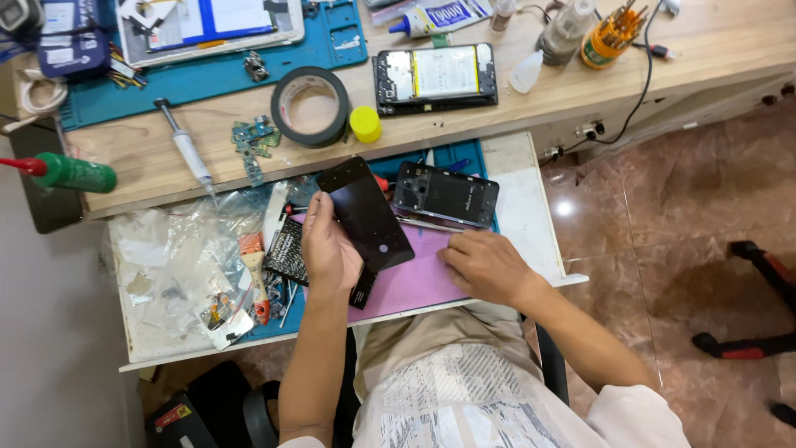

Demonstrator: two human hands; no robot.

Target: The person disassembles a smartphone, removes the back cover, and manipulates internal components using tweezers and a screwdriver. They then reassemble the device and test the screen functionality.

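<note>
Phone screen in my left hand, over the pull-out work shelf.

The shelf (531,207) carries a purple mat (414,282); my right hand (485,265) rests flat on it, fingers loosely spread, holding nothing. My left hand (327,249) grips the black phone screen (366,214) tilted, just beside the phone back cover (446,194).

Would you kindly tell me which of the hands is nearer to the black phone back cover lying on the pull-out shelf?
Right. The right hand rests just below the back cover, while the left hand holds a black screen panel off to its left.
</note>
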